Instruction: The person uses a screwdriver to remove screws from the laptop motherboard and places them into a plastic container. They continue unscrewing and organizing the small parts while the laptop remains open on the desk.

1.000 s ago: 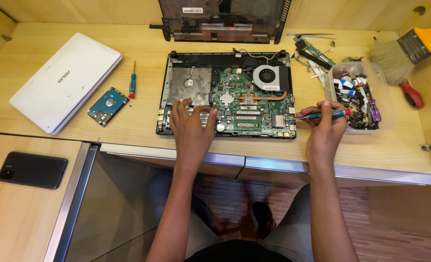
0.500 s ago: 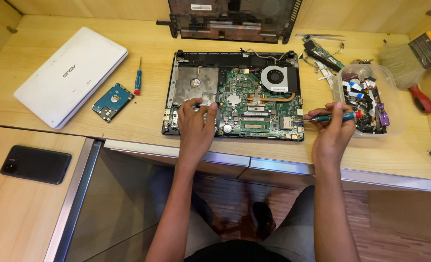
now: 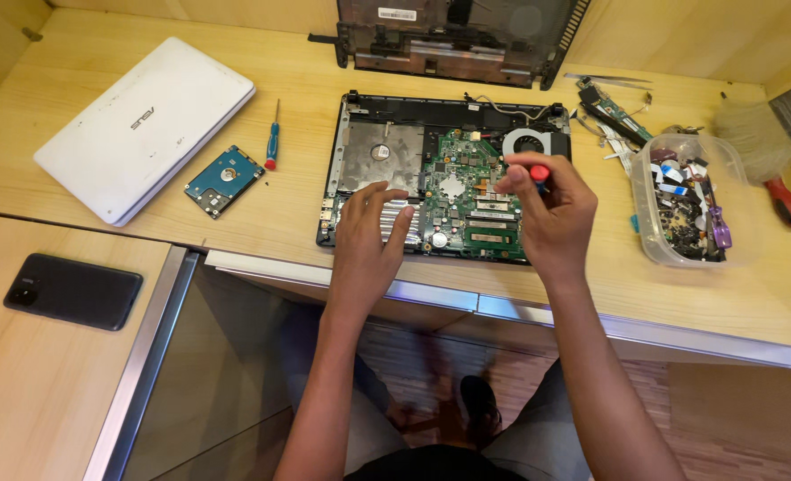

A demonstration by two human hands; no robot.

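Desk (image 3: 262, 223) of pale wood fills the frame. White laptop (image 3: 146, 125) lies upper left. Opened laptop base (image 3: 386, 160) sits centre, its green circuit board (image 3: 467, 200) exposed. Left hand (image 3: 368, 245) rests on the base's lower edge, fingers spread, grasping nothing. Right hand (image 3: 551, 214) grips a red-capped screwdriver (image 3: 538, 174) over the board. Clear parts tub (image 3: 689, 200) stands right.

Bare desk (image 3: 306, 209) lay open at nine o'clock of the opened laptop (image 3: 395, 160), bounded by the hard drive (image 3: 223, 181) and small screwdriver (image 3: 272, 142). At three o'clock, the parts tub (image 3: 734, 200) narrowed passage; a detached casing (image 3: 453, 40) blocked twelve o'clock.
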